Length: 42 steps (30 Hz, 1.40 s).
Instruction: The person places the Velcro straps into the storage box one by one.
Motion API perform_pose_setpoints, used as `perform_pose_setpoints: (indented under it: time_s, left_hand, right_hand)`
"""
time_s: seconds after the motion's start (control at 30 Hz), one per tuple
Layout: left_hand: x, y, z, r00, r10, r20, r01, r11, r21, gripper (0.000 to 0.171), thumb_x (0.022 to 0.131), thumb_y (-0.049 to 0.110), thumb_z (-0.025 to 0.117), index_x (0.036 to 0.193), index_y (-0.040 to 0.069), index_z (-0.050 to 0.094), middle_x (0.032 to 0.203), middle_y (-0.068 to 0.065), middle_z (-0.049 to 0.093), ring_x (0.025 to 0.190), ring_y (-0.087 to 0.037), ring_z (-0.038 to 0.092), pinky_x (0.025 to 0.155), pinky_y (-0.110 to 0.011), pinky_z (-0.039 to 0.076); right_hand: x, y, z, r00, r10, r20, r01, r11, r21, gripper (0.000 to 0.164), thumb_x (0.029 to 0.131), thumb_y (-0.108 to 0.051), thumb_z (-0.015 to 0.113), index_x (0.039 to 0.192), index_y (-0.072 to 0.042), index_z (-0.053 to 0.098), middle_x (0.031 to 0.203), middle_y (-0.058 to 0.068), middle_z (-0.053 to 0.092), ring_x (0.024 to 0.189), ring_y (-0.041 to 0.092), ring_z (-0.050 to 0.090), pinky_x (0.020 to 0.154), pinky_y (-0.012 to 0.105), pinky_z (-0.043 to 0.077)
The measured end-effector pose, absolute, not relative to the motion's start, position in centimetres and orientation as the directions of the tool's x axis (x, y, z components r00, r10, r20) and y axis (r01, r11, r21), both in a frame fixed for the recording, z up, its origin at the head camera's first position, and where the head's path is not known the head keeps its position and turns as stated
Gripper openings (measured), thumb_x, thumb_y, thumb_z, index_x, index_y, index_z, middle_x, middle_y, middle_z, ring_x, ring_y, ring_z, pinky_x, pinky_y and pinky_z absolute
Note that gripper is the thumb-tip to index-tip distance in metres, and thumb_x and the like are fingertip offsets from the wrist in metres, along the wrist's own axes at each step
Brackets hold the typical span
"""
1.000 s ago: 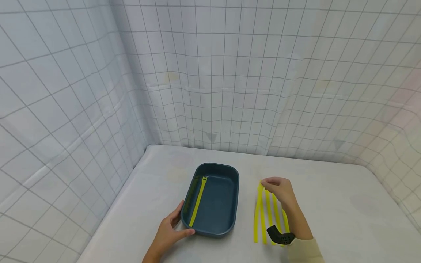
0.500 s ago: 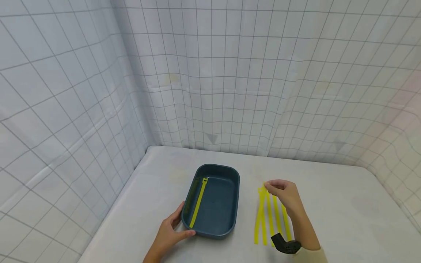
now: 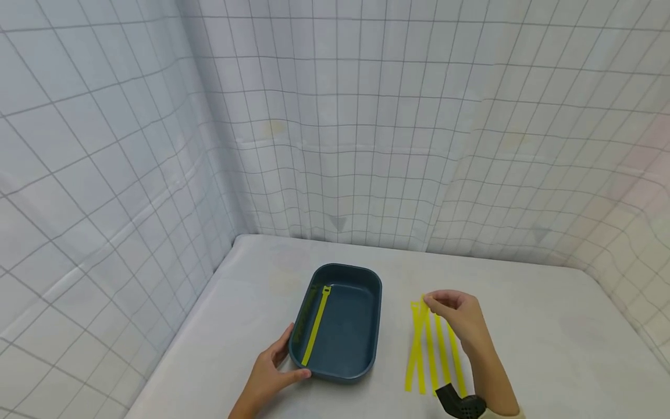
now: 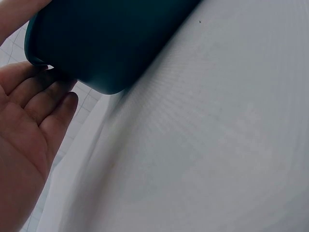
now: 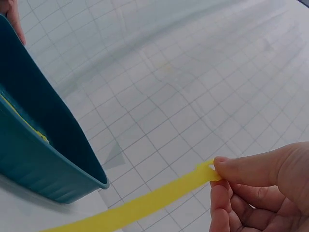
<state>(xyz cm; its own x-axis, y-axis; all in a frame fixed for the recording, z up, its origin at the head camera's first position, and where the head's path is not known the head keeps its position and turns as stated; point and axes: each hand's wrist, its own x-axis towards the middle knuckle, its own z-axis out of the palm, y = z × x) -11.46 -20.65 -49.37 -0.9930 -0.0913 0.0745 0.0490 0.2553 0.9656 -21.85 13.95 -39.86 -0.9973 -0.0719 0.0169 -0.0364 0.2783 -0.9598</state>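
A dark teal tray [image 3: 345,334] stands on the white table, one yellow strap [image 3: 316,329] with a slotted head lying along its left side. My left hand [image 3: 268,372] grips the tray's near-left corner, thumb at the near rim and fingers along the left wall. Between thumb and forefinger, my right hand [image 3: 460,317] pinches the slotted head of another yellow cable strap [image 5: 145,202], whose tail slants down toward the table. Several more yellow straps [image 3: 443,352] lie side by side beneath and beside that hand, partly hidden by it and the forearm.
The white table [image 3: 565,349] extends to the right of the straps. A white curtain with a dark grid [image 3: 366,116] closes off the back and both sides. A black wrist device [image 3: 462,402] sits on the right forearm over the straps' near ends.
My right hand has shifted right and slightly nearer, swinging the pinched strap's head across the others, with its tail still at the left. My left hand keeps its grip on the tray.
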Motion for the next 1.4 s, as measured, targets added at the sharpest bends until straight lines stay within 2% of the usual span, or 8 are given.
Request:
perform_pose_setpoints:
  time_s: [0.2,0.37,0.6,0.83,1.0,1.23,1.4]
  left_hand:
    - [-11.3,-20.6,-49.1,-0.993,-0.093,0.07,0.043,0.263,0.964,0.087,0.067,0.015,0.083,0.139,0.002,0.037,0.142,-0.013,0.036,0.126,-0.026,0.038,0.096,-0.033,0.042]
    - [-11.4,-20.6,-49.2,-0.994,-0.087,0.073,0.047,0.268,0.962,0.088,0.067,0.016,0.083,0.14,0.001,0.037,0.142,-0.014,0.035,0.126,-0.027,0.038,0.096,-0.034,0.041]
    - [-11.5,-20.6,-49.6,-0.994,-0.095,0.059,0.032,0.266,0.964,0.089,0.066,0.017,0.084,0.14,0.002,0.037,0.142,-0.011,0.035,0.127,-0.025,0.037,0.097,-0.033,0.04]
    - [-11.5,-20.6,-49.6,-0.993,-0.095,0.077,0.047,0.285,0.957,0.089,0.066,0.017,0.083,0.14,0.0,0.036,0.142,-0.013,0.036,0.126,-0.027,0.038,0.096,-0.034,0.042]
    - [-11.6,-20.7,-49.6,-0.994,-0.099,0.055,0.027,0.269,0.963,0.09,0.066,0.016,0.084,0.14,0.002,0.036,0.142,-0.011,0.035,0.127,-0.024,0.037,0.097,-0.033,0.04]
    - [-11.7,-20.7,-49.7,-0.993,-0.099,0.066,0.036,0.276,0.96,0.091,0.065,0.017,0.084,0.14,0.001,0.036,0.142,-0.01,0.035,0.127,-0.024,0.037,0.097,-0.033,0.041]
    - [-11.6,-20.7,-49.7,-0.993,-0.092,0.076,0.046,0.286,0.957,0.09,0.066,0.019,0.084,0.14,0.001,0.037,0.142,-0.012,0.036,0.126,-0.025,0.038,0.097,-0.032,0.041]
  right_hand:
    - [-21.5,14.1,-39.4,-0.996,-0.071,0.053,-0.07,0.269,-0.961,0.032,0.083,-0.022,0.07,0.097,0.007,0.066,0.089,0.011,0.066,0.081,0.026,0.06,0.073,0.025,0.051]
    - [-21.0,14.2,-39.0,-0.995,-0.087,0.056,-0.076,0.248,-0.966,0.031,0.083,-0.019,0.07,0.097,0.008,0.066,0.089,0.009,0.066,0.078,0.017,0.06,0.073,0.023,0.052]
    - [-20.3,14.3,-38.1,-0.987,-0.093,0.129,-0.146,0.216,-0.965,0.028,0.082,-0.014,0.071,0.095,0.009,0.066,0.087,0.007,0.067,0.079,0.02,0.061,0.073,0.023,0.052]
    - [-20.3,14.3,-37.5,-0.984,-0.095,0.15,-0.167,0.216,-0.962,0.027,0.083,-0.014,0.07,0.095,0.01,0.065,0.084,0.004,0.067,0.075,0.013,0.06,0.071,0.021,0.051]
    - [-20.5,14.0,-36.2,-0.975,-0.075,0.208,-0.22,0.218,-0.951,0.027,0.083,-0.014,0.07,0.094,0.01,0.065,0.082,0.0,0.067,0.074,0.012,0.059,0.07,0.02,0.051]
    - [-20.9,13.2,-33.9,-0.958,-0.048,0.281,-0.285,0.164,-0.944,0.026,0.083,-0.01,0.069,0.094,0.012,0.064,0.083,0.005,0.068,0.073,0.013,0.061,0.071,0.019,0.051]
    - [-21.0,12.4,-33.2,-0.952,-0.051,0.302,-0.307,0.149,-0.94,0.027,0.083,-0.01,0.069,0.096,0.013,0.064,0.08,-0.003,0.067,0.074,0.014,0.061,0.072,0.02,0.052]
